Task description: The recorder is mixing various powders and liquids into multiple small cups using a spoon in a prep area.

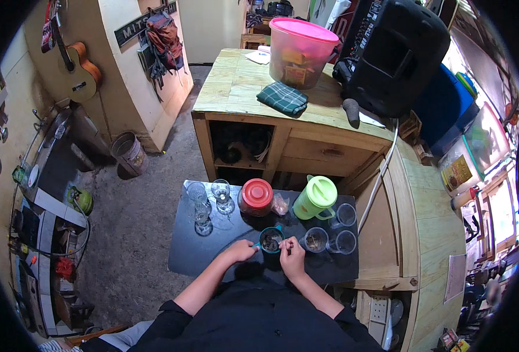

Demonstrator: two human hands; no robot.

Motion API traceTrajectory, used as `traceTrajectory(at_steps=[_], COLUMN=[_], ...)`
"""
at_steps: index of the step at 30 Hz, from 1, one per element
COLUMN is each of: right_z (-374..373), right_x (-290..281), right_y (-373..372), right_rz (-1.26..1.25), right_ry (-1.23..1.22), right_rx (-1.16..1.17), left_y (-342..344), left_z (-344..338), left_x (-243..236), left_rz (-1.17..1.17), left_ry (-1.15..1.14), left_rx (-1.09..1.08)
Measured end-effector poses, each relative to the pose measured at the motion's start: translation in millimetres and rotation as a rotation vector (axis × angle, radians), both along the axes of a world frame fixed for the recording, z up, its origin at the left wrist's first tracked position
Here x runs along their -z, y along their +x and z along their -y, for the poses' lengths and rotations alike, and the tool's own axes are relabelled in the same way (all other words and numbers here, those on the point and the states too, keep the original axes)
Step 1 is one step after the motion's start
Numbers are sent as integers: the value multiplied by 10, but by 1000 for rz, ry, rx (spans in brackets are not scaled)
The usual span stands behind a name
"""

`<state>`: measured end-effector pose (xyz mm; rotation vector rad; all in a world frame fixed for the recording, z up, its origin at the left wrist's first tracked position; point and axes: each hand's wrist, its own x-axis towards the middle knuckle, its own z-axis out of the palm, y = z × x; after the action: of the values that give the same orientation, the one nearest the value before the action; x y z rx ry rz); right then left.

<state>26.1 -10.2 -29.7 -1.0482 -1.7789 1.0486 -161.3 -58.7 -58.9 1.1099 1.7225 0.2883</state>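
Note:
A small teal cup point(262, 246) with dark, loose-looking contents sits near the front of a dark table point(212, 264). My left hand point(243, 251) is closed at the cup's left side, its fingertips gripping the edge. At the right side of the cup, my right hand point(293, 257) is pinched with its fingertips at the rim; whatever lies between them is too small to make out. Just right of that hand stands a clear plastic cup point(316, 240) with some dark stuff in it. Behind the teal cup are a red-lidded jar point(255, 198) and a small clear bag point(280, 205) with pinkish contents.
A lime-green pitcher point(316, 198) stands at the back right, beside clear cups point(346, 242). Several stemmed glasses point(220, 190) occupy the back left. Beyond the table, a wooden cabinet point(306, 129) carries a pink-lidded bucket point(303, 53), a folded green cloth point(283, 98) and a black speaker point(394, 58).

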Motion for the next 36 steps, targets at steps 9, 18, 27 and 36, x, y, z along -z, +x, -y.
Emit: traceTrajectory(at_steps=[9, 18, 27, 36], right_z=[-176, -285, -332, -288], right_x=[63, -79, -24, 173], right_y=[-22, -83, -44, -11], right_rz=[149, 144, 37, 159], right_ry=[140, 51, -161, 20], right_rx=[76, 64, 91, 103], left_y=[13, 8, -2, 12], left_z=[-25, -21, -24, -23], left_x=[-105, -39, -33, -27], left_rz=[-13, -18, 18, 4], left_ry=[-12, -28, -57, -52], left_rx=[5, 27, 12, 0])
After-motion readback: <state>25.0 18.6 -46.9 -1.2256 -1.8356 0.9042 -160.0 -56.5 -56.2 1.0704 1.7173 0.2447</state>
